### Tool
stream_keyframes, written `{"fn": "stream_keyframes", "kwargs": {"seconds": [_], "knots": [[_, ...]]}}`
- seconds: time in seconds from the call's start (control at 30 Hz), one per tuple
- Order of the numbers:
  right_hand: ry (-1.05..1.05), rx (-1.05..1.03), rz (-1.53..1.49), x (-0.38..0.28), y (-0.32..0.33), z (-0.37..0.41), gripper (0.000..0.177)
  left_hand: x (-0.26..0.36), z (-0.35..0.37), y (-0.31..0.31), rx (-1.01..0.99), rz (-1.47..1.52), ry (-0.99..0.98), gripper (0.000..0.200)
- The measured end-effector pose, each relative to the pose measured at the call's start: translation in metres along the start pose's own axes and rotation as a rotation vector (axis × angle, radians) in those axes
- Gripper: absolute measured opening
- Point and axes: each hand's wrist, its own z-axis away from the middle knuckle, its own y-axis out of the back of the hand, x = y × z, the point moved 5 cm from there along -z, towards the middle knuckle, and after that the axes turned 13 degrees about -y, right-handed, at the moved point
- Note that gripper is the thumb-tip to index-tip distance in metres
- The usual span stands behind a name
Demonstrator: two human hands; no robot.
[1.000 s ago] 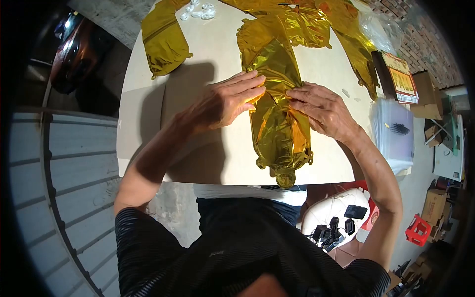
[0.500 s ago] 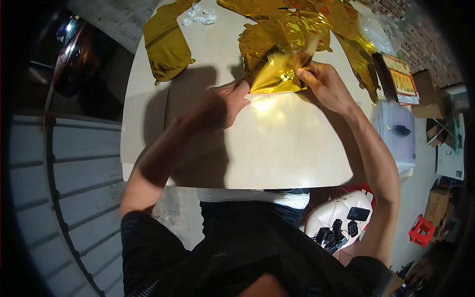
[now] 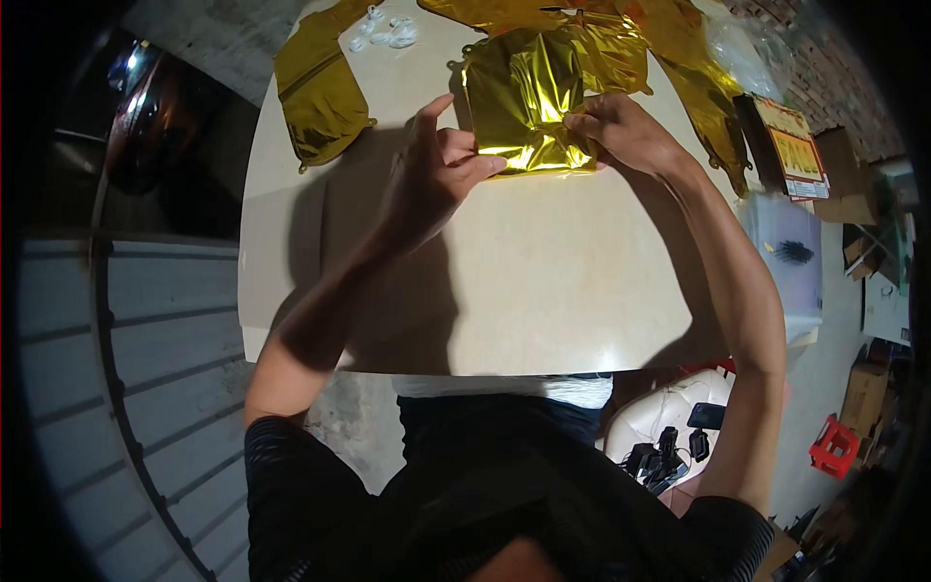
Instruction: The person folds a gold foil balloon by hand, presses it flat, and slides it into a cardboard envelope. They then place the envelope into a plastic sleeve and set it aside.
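Observation:
A gold foil balloon (image 3: 519, 92), flat and folded into a rough square, lies on the pale tabletop in front of me. My left hand (image 3: 441, 160) is at its lower left corner: the thumb rests on the foil, and the other fingers are spread, the index finger raised. At the right edge, my right hand (image 3: 621, 131) pinches the foil between thumb and fingers. Creases run across the balloon near that grip. More flat gold foil balloons lie around it, one at the far left (image 3: 320, 92) and others at the back right (image 3: 693, 92).
White coiled ribbon or string (image 3: 393, 34) sits at the back of the table (image 3: 543, 281). Clear plastic (image 3: 747, 48), a printed box (image 3: 790, 150) and a plastic-wrapped stack (image 3: 790, 262) line the right side. A pale seat (image 3: 650, 417) holds black devices; a red stool (image 3: 834, 446) stands farther right.
The foil, raised and bent between both hands before, now lies flatter as a square. My left hand has loosened its pinch and spread its fingers; my right hand has lowered onto the right edge.

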Motion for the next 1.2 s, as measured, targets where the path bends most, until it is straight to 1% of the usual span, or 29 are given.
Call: {"fn": "stream_keyframes", "kwargs": {"seconds": [0.1, 0.17, 0.4, 0.47, 0.5, 0.57, 0.6, 0.67, 0.7, 0.77, 0.83, 0.9, 0.97, 1.0, 1.07, 1.1, 1.17, 1.2], "knots": [[-0.002, -0.027, 0.01, 0.001, -0.002, -0.006, 0.031, 0.0, -0.004, -0.001, 0.028, -0.041, 0.039, 0.079], [-0.015, -0.02, 0.03, -0.001, -0.001, -0.008, 0.031, -0.003, -0.006, -0.001, -0.013, -0.238, 0.077, 0.082], [-0.063, -0.038, 0.069, -0.003, -0.001, -0.02, 0.036, -0.01, -0.014, 0.003, 0.021, -0.253, 0.029, 0.085], [-0.063, -0.035, 0.057, -0.007, -0.001, -0.016, 0.035, -0.014, -0.026, 0.006, -0.118, -0.221, 0.169, 0.081], [-0.069, -0.032, 0.043, -0.009, -0.001, -0.015, 0.035, -0.011, -0.029, 0.009, -0.112, -0.226, 0.17, 0.081], [-0.077, -0.042, 0.045, -0.005, 0.001, -0.018, 0.034, -0.008, -0.033, 0.011, -0.09, -0.174, 0.305, 0.075], [-0.094, -0.047, 0.042, -0.003, 0.002, -0.02, 0.034, -0.009, -0.035, 0.011, -0.082, -0.178, 0.306, 0.075], [-0.092, -0.072, 0.028, -0.004, 0.001, -0.017, 0.035, -0.013, -0.039, 0.011, -0.141, -0.41, 0.24, 0.069], [-0.099, -0.052, 0.04, -0.004, 0.002, -0.017, 0.035, -0.019, -0.04, 0.011, -0.137, -0.411, 0.243, 0.069], [-0.11, -0.038, 0.054, -0.004, 0.002, -0.015, 0.035, -0.021, -0.043, 0.008, -0.163, -0.528, 0.122, 0.067], [-0.125, -0.043, 0.052, -0.006, 0.002, -0.015, 0.031, -0.019, -0.041, 0.007, -0.161, -0.558, 0.104, 0.067], [-0.133, -0.036, 0.062, -0.006, 0.001, -0.015, 0.033, -0.01, -0.043, 0.009, -0.159, -0.589, 0.079, 0.068], [-0.138, -0.024, 0.071, -0.005, 0.002, -0.014, 0.034, 0.01, -0.041, 0.011, -0.165, -0.468, 0.116, 0.054], [-0.144, -0.031, 0.054, -0.004, 0.002, -0.014, 0.034, 0.009, -0.035, 0.01, -0.162, -0.47, 0.112, 0.054], [-0.146, -0.037, 0.038, -0.004, 0.002, -0.015, 0.034, 0.024, -0.022, 0.007, -0.053, -0.624, -0.361, 0.052], [-0.142, -0.03, 0.041, -0.003, 0.002, -0.015, 0.033, 0.02, -0.017, 0.006, -0.052, -0.627, -0.361, 0.052], [-0.141, -0.024, 0.047, -0.003, 0.002, -0.016, 0.033, 0.026, -0.01, -0.013, -0.306, -0.552, -0.566, 0.054], [-0.14, -0.035, 0.042, -0.002, 0.002, -0.017, 0.033, 0.025, -0.011, -0.015, -0.303, -0.552, -0.563, 0.054]]}}
